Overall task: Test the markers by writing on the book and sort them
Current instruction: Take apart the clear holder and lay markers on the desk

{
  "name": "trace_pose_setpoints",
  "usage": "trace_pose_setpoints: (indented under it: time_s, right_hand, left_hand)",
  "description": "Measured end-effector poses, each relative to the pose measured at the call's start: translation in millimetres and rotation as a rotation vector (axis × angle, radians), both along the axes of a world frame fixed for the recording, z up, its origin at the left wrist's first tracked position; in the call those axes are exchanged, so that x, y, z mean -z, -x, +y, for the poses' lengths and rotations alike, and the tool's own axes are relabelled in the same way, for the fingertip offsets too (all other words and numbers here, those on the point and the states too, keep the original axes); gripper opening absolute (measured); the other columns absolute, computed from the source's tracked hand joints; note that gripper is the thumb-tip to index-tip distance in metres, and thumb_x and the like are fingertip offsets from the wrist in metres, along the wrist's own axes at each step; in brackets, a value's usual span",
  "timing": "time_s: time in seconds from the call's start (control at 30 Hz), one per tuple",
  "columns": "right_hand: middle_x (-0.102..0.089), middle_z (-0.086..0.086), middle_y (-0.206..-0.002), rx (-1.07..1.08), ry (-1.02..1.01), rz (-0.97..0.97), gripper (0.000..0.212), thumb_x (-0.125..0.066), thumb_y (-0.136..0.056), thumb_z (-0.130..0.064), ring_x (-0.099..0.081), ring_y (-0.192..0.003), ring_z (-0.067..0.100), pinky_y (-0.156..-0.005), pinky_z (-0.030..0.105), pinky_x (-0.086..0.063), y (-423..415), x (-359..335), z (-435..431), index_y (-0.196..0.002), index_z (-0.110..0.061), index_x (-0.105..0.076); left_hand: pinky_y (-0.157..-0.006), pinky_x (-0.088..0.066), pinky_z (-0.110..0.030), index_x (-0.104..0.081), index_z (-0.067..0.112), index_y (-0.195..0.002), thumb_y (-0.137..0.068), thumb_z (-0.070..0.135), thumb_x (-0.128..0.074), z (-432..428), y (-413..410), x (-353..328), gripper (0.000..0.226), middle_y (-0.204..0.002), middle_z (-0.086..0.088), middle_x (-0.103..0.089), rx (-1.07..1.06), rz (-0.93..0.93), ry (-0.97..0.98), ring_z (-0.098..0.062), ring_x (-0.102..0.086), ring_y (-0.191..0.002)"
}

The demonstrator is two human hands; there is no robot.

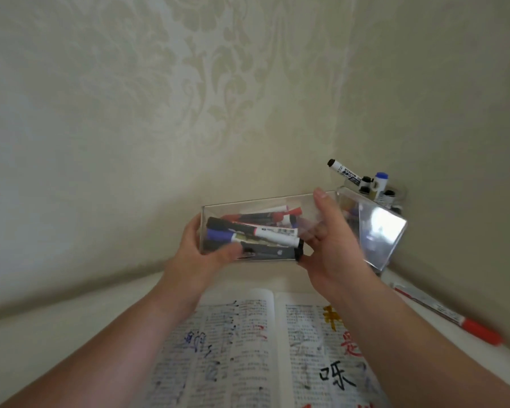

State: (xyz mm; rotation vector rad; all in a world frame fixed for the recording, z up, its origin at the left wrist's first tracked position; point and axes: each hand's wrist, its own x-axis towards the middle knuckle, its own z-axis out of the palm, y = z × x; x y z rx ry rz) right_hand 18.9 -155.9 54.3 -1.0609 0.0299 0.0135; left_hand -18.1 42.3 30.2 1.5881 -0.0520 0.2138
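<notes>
A clear plastic box [249, 203] with several markers [265, 234] in red, blue and black is lifted above the open book [248, 348]. My left hand [199, 248] grips the box's left end, thumb across the front wall. My right hand [333, 240] grips its right end, fingers up along the side. The book lies flat on the white table below, its printed pages covered with blue, red, yellow and black scribbles.
A second clear box [377, 231] stands in the right corner against the wall, with several markers [365, 181] sticking up behind it. A red-capped marker [448, 316] lies on the table [56, 334] at the right. Patterned wallpaper rises close behind.
</notes>
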Motion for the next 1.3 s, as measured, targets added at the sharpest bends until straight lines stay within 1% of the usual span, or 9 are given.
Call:
trace_pose_setpoints:
  time_s: [0.13, 0.23, 0.37, 0.47, 0.83, 0.93, 1.0, 1.1, 1.3]
  right_hand:
    - [-0.072, 0.008, -0.123, -0.061, 0.019, -0.051, 0.104, -0.087, -0.048, -0.068, -0.073, -0.107, 0.019, -0.090, 0.048, -0.058, -3.8, 7.4, -6.5, -0.136, -0.027, -0.052]
    - [-0.063, 0.006, -0.139, -0.273, 0.273, -0.077, 0.121, -0.090, -0.058, -0.064, -0.062, -0.125, 0.019, -0.106, 0.050, -0.047, -4.3, 9.3, -25.6, -0.155, -0.019, -0.032]
    - [-0.058, 0.015, -0.143, -0.462, 0.284, 0.006, 0.081, -0.068, -0.075, -0.008, -0.055, -0.134, 0.028, -0.105, 0.048, -0.049, -6.5, 12.2, -57.6, -0.149, -0.015, -0.036]
    - [-0.069, 0.018, -0.128, -0.295, 0.143, 0.106, 0.037, -0.048, -0.101, -0.010, -0.064, -0.123, 0.033, -0.100, 0.048, -0.052, -5.7, 27.4, -58.1, -0.138, -0.002, -0.054]
    - [-0.076, 0.018, -0.101, 0.084, -0.010, 0.257, 0.031, -0.054, -0.098, -0.028, -0.073, -0.091, 0.038, -0.082, 0.046, -0.058, 8.9, 45.1, -59.2, -0.097, -0.005, -0.075]
    - [-0.075, 0.006, -0.082, 0.203, 0.160, 0.207, 0.033, -0.057, -0.099, -0.019, -0.073, -0.083, 0.024, -0.074, 0.030, -0.052, 9.4, 37.4, -67.5, -0.076, -0.010, -0.078]
    - [-0.070, 0.005, -0.107, 0.209, 0.365, 0.179, 0.027, -0.050, -0.105, -0.015, -0.072, -0.093, 0.008, -0.080, 0.018, -0.048, 5.0, 30.8, -66.9, -0.107, -0.002, -0.073]
    - [-0.066, 0.015, -0.127, 0.183, 0.480, 0.246, 0.026, -0.053, -0.104, -0.024, -0.063, -0.118, 0.029, -0.092, 0.027, -0.047, -9.6, 36.1, -65.7, -0.123, -0.011, -0.066]
    - [-0.067, -0.020, -0.060, 0.141, 0.779, 0.076, 0.030, -0.061, -0.100, -0.020, -0.065, -0.079, 0.001, -0.060, 0.004, -0.043, -21.9, 61.2, -67.6, -0.072, -0.025, -0.069]
  left_hand:
    - [-0.094, -0.053, -0.060, -0.072, 0.014, -0.112, -0.068, 0.053, -0.077, -9.5, -14.7, -3.9, 0.059, -0.116, -0.018, -0.072, 0.090, 0.182, 0.456, -0.039, -0.069, -0.107]
    - [-0.095, -0.053, -0.060, -0.063, 0.002, -0.125, -0.054, 0.057, -0.091, -0.1, -26.0, -4.5, 0.093, -0.119, -0.022, -0.070, 0.026, 0.078, 0.417, -0.041, -0.067, -0.106]
    - [-0.076, -0.062, -0.039, -0.066, 0.010, -0.119, -0.039, 0.056, -0.097, 24.8, -34.7, 1.0, 0.098, -0.103, -0.011, -0.075, 0.022, -0.109, 0.348, -0.027, -0.071, -0.090]
    - [-0.076, -0.059, -0.029, -0.063, 0.020, -0.127, -0.037, 0.051, -0.100, 24.7, -31.3, 9.1, 0.103, -0.107, -0.006, -0.075, 0.069, -0.128, 0.300, -0.021, -0.073, -0.091]
    - [-0.108, -0.047, -0.040, -0.046, 0.036, -0.144, -0.054, 0.065, -0.086, -8.4, -22.3, 23.8, 0.102, -0.138, -0.007, -0.061, 0.106, -0.124, -0.096, -0.019, -0.062, -0.123]
    - [-0.094, -0.052, -0.021, -0.049, 0.038, -0.136, -0.066, 0.045, -0.090, -9.1, -21.1, 16.6, 0.082, -0.136, -0.018, -0.060, 0.061, -0.226, -0.142, -0.024, -0.062, -0.116]
    - [-0.082, -0.051, -0.013, -0.053, 0.042, -0.131, -0.059, 0.048, -0.091, -5.4, -20.2, 10.7, 0.081, -0.126, -0.002, -0.067, 0.056, -0.301, -0.110, -0.013, -0.065, -0.105]
    - [-0.080, -0.053, -0.013, -0.054, 0.032, -0.135, -0.058, 0.045, -0.088, 0.5, -19.8, 8.2, 0.085, -0.121, -0.001, -0.068, 0.046, -0.341, -0.100, -0.002, -0.067, -0.098]
    - [-0.099, -0.052, -0.032, -0.059, 0.035, -0.131, -0.057, 0.062, -0.086, 23.2, -23.4, 7.3, 0.083, -0.114, 0.007, -0.073, 0.030, -0.322, -0.132, -0.013, -0.065, -0.106]
